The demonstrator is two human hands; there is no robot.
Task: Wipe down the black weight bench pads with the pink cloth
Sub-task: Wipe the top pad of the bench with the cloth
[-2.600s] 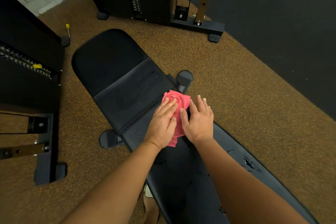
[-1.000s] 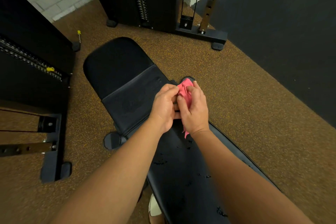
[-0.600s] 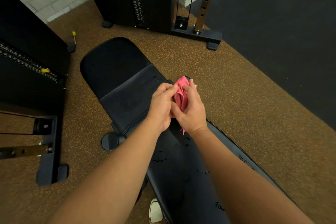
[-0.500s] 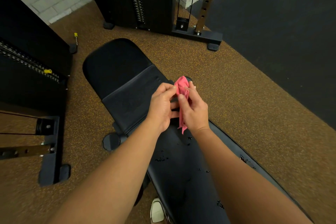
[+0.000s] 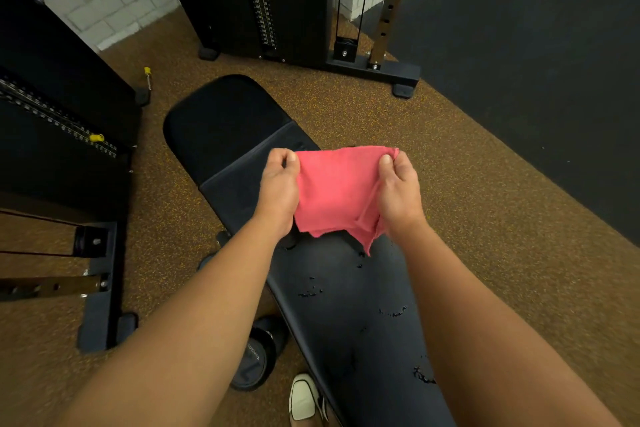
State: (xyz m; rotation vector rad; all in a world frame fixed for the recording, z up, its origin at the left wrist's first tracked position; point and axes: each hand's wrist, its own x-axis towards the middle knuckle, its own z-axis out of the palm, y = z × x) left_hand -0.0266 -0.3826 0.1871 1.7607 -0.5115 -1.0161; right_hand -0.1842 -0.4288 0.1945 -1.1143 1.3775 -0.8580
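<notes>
pink fabric cloth (image 5: 336, 194) hangs spread between both hands, held clear above the black padded weight bench (image 5: 221, 114), over the seam where its 2 pads meet. the left hand (image 5: 278, 191) pinches 1 top corner between thumb and curled fingers. the right hand (image 5: 398, 194) pinches the other corner, with extra folds bunched under its palm. the step looks like opening the cloth to a fresh face. to do it well, pull the top edge taut, shake the bunched right side loose, fold it into a neat flat pad, then press it down and wipe in long overlapping strokes. the cloth looks thin, soft and slightly fuzzy, evenly coloured, its ragged lower edge trailing to a point. the near long pad (image 5: 346, 305) shows small cracks and flaked spots that could snag it.
</notes>
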